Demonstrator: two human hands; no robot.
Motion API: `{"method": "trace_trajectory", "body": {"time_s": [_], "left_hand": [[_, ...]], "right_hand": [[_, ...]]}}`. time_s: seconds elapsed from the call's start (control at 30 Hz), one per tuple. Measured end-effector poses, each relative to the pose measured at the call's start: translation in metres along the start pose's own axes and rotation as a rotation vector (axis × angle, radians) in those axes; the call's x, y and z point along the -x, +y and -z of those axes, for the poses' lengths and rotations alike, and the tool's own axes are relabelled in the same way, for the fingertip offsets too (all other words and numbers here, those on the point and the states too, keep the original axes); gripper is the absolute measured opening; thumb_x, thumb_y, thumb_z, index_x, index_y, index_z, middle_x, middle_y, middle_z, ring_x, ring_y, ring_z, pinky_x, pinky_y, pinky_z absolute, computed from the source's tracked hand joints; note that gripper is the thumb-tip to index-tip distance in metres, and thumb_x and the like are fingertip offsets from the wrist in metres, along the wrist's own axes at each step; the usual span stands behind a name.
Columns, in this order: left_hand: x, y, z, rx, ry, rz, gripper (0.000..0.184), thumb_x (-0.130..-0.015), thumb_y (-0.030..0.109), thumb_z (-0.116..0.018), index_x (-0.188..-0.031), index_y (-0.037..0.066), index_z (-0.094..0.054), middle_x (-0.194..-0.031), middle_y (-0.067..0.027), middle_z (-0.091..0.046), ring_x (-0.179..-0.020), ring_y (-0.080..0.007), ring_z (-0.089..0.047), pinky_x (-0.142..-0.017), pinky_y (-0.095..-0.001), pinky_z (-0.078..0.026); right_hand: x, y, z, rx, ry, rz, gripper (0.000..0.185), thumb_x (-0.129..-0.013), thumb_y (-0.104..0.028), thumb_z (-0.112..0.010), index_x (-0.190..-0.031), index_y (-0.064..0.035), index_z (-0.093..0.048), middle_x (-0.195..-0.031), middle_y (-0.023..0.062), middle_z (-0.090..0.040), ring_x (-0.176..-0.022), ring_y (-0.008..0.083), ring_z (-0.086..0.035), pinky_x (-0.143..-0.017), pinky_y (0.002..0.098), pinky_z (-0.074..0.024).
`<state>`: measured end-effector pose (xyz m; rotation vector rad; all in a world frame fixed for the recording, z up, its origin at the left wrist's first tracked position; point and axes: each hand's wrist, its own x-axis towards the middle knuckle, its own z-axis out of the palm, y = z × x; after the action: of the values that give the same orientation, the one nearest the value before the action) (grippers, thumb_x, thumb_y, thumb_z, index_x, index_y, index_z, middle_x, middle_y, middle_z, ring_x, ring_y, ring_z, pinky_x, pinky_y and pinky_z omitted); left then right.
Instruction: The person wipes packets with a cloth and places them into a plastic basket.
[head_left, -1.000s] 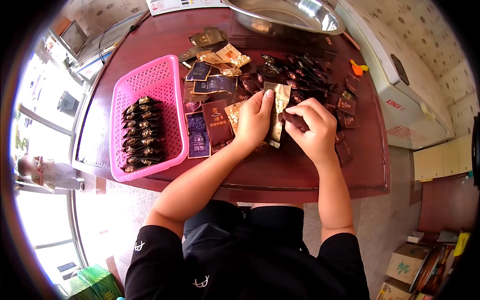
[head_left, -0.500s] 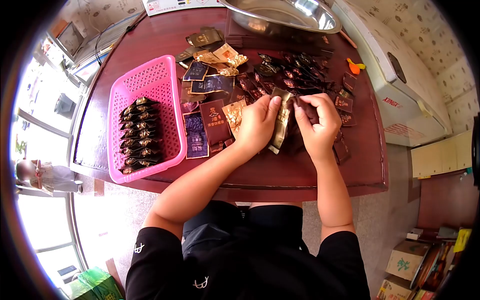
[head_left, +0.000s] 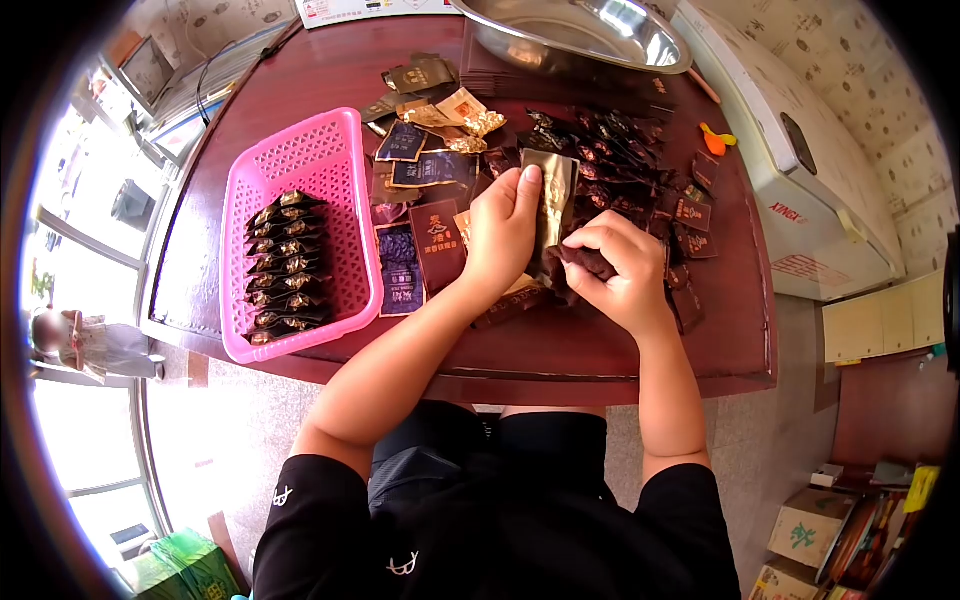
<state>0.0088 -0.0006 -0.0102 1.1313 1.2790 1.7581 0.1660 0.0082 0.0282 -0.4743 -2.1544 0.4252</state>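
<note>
My left hand is closed on a gold packet, its thumb lying along the packet's upper left edge. Pinched in the fingers of my right hand is a dark brown wrapper, touching the packet's lower right side. Behind both hands lies a pile of dark packets. Left of my left hand are a red-brown packet, a purple packet and blue packets. The pink basket holds a row of several dark packets.
A large steel basin stands at the table's back. An orange and yellow object lies near the right edge, beside a white appliance. Gold packets lie behind the blue ones. A person stands at far left.
The gold packet has turned more upright and shifted slightly left. My right hand has moved lower with the brown wrapper, towards the packet's lower end.
</note>
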Motion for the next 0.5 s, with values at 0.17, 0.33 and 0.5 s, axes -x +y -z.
{"method": "trace_trajectory", "body": {"time_s": [0.17,0.33,0.5], "left_hand": [[0.015,0.0,-0.007,-0.2,-0.121,-0.065,0.033,-0.1,0.024,-0.054,-0.079,-0.001,-0.056,-0.059,-0.0159,-0.052,-0.053,-0.0151,-0.043,-0.052,-0.0349,-0.041],[0.013,0.003,-0.011,0.229,-0.178,0.078,0.033,-0.103,0.028,-0.048,-0.09,0.001,-0.061,-0.073,0.0008,-0.06,-0.061,-0.0052,-0.046,-0.056,-0.0229,-0.042],[0.006,0.004,0.007,0.622,0.03,0.316,0.022,-0.102,0.027,-0.044,-0.095,0.008,-0.054,-0.078,-0.0012,-0.058,-0.067,-0.0097,-0.056,-0.061,-0.0223,-0.048]], "right_hand": [[0.003,0.001,-0.005,0.032,0.367,-0.215,0.008,-0.086,-0.003,-0.068,-0.092,-0.0011,-0.062,-0.079,0.0049,-0.062,-0.064,0.0104,-0.058,-0.057,0.024,-0.0465],[0.008,0.011,-0.012,-0.433,0.47,-0.435,0.014,-0.097,-0.006,-0.057,-0.11,-0.0003,-0.058,-0.089,0.0011,-0.064,-0.081,0.0071,-0.058,-0.074,0.0222,-0.0478],[0.003,-0.006,-0.026,-0.135,0.118,0.03,0.034,-0.074,-0.002,-0.076,-0.107,0.0,-0.068,-0.106,0.0146,-0.067,-0.088,0.0268,-0.065,-0.077,0.0347,-0.0529]]}}
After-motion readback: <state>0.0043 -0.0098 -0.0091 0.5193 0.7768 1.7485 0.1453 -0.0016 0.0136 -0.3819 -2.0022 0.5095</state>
